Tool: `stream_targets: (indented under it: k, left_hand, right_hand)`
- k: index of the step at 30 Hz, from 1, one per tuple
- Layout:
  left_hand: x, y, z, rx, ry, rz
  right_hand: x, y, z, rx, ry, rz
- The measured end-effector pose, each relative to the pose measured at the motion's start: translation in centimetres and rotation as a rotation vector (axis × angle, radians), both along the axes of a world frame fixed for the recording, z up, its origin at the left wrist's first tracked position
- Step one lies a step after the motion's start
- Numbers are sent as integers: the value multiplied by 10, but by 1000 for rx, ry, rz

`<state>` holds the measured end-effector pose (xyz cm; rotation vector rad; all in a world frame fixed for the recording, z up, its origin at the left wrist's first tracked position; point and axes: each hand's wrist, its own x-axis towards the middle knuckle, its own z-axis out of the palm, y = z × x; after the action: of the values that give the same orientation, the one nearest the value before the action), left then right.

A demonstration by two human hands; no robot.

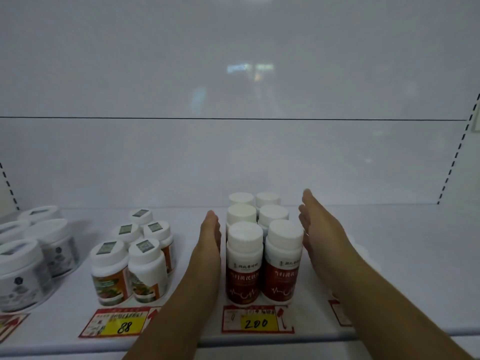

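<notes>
Several white-capped bottles with dark red labels [244, 271] stand in two rows on a white shelf [389, 255], running from the front edge to the back. My left hand [209, 240] lies flat along the left side of the rows, fingers straight. My right hand [320, 227] is held flat along the right side, fingers straight and pointing to the back. Both hands flank the bottles; neither grips one.
Left of my left arm stand several white bottles with orange-green labels [130, 268], and further left some wide white jars [23, 271]. Price tags reading 88 [122, 324] and 200 [255, 322] hang on the shelf's front edge. The white back panel [233, 157] closes the shelf.
</notes>
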<state>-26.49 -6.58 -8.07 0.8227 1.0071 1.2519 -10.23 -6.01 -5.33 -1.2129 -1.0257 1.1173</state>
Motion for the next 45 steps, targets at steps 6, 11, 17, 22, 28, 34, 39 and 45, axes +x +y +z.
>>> stream_targets:
  k: [6, 11, 17, 22, 28, 34, 39, 45]
  left_hand:
    - [9, -2, 14, 4, -17, -128]
    - [5, 3, 6, -17, -45, -106]
    - [6, -4, 10, -19, -89, -114]
    - [7, -11, 21, 96, 26, -94]
    - [5, -32, 58, 728, 723, 163]
    - [58, -73, 67, 855, 1278, -96]
    - [107, 6, 12, 660, 1394, -207]
    - [121, 11, -11, 416, 1111, -178]
  right_hand:
    - [-8, 26, 16, -298, 191, 168]
    - [-6, 35, 6, -264, 222, 184]
    - [-8, 29, 9, -241, 146, 217]
    - [-8, 22, 21, -227, 53, 163]
    - [18, 9, 40, 37, -439, 92]
    - [90, -16, 40, 228, -782, 106]
    - [146, -22, 15, 234, -1030, 214]
    - [163, -17, -6, 157, -1028, 440]
